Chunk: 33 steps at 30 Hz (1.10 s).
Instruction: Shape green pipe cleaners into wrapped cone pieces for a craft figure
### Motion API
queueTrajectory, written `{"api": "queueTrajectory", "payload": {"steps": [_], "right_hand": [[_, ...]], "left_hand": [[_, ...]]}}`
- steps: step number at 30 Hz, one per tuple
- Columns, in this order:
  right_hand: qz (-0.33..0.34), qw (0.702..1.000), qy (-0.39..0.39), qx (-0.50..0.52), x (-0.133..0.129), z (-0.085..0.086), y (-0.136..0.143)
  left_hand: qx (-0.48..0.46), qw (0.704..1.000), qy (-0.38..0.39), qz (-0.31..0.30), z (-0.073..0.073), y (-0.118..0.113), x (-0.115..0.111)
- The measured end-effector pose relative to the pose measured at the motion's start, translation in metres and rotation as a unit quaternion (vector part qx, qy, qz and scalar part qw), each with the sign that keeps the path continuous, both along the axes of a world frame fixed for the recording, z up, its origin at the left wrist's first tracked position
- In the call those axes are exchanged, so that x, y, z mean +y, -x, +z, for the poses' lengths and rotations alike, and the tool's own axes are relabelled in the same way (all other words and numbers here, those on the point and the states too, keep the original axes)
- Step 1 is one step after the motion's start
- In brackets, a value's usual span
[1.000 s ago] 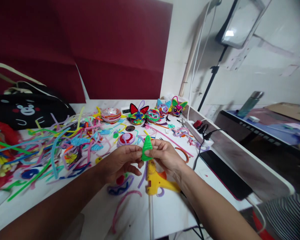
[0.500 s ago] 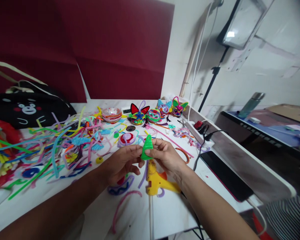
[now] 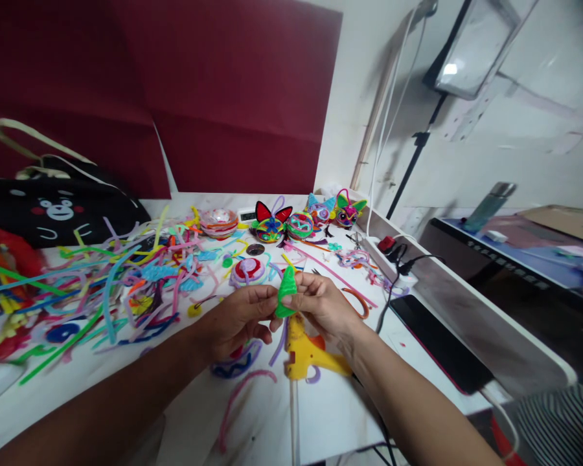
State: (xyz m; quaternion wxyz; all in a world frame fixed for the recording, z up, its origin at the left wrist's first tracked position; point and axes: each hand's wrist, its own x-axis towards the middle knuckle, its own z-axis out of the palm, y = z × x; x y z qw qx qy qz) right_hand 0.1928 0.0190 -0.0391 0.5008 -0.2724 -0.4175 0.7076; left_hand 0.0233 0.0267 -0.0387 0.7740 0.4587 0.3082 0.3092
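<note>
A small green fuzzy triangle, apparently coiled pipe cleaner (image 3: 287, 291), stands point-up between my hands above the table. My left hand (image 3: 243, 317) pinches its left edge with thumb and fingertips. From the right, my right hand (image 3: 320, 301) grips it, thumb across its front. Just below lies a yellow glue gun (image 3: 304, 353) with a clear glue stick trailing from its back. Left of it rests a round piece with blue wavy trim (image 3: 236, 364), partly hidden by my left hand. Behind my hands sits a lilac and red coiled disc (image 3: 247, 270).
Loose pipe cleaners (image 3: 111, 291) cover the table's left side. Finished colourful cat-like ornaments (image 3: 271, 223) line the back. To the right are a power strip (image 3: 386, 262) with black cables and a phone (image 3: 440, 343) on a charging lead. A black bag (image 3: 63, 213) stands back left.
The green triangle has turned slightly and now looks narrower. Both hands keep hold of it in nearly the same place, and the view has shifted a little.
</note>
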Motion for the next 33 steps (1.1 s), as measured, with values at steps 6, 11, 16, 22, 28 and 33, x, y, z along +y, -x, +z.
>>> {"api": "queueTrajectory", "payload": {"steps": [6,11,16,22,28,33], "right_hand": [[-0.035,0.999,-0.008,0.005,0.003,-0.001,-0.001],[-0.066,0.998,-0.011,-0.008,0.005,-0.004,-0.002],[-0.09,0.996,-0.016,-0.022,0.005,-0.004,0.0],[-0.082,0.996,-0.02,-0.031,0.004,-0.004,0.001],[-0.068,0.997,-0.024,-0.035,0.003,-0.005,0.0],[-0.101,0.993,-0.046,-0.049,0.005,-0.007,0.0]], "left_hand": [[0.03,0.995,-0.044,0.082,0.004,-0.004,-0.001],[0.15,0.959,-0.153,0.186,0.009,-0.008,-0.005],[0.201,0.922,-0.227,0.24,0.013,-0.01,-0.011],[0.201,0.918,-0.232,0.25,0.014,-0.011,-0.014],[0.228,0.906,-0.251,0.253,0.011,-0.009,-0.011],[0.229,0.906,-0.259,0.243,0.012,-0.009,-0.013]]}}
